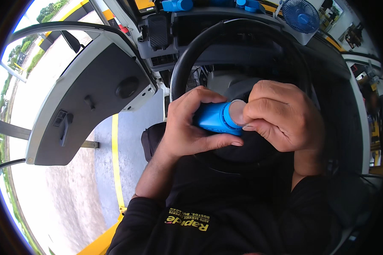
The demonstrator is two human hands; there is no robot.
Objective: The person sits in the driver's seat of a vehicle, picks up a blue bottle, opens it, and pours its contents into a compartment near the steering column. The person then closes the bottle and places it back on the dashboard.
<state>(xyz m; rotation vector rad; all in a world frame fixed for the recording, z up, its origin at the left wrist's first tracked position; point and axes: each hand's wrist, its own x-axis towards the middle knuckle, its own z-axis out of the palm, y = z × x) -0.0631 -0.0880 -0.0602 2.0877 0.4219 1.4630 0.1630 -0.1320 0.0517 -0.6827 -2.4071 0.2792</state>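
Observation:
My left hand (178,125) is wrapped round a small blue plastic bottle (210,117), tilted with its mouth toward the right. Across the mouth lies a pale round seal (235,111); no cap sits on it. My right hand (281,117) is closed, its thumb and finger pinching at the edge of that seal. Part of the seal is hidden behind the fingers. Both hands are in front of the black steering wheel (184,63), above my lap.
To the left a vehicle door (93,95) stands open over a floor with a yellow line (115,157). Along the dashboard are a blue container (177,5), another blue object (249,5) and a small blue fan (301,17). A dark holder (158,33) is mounted left of the wheel.

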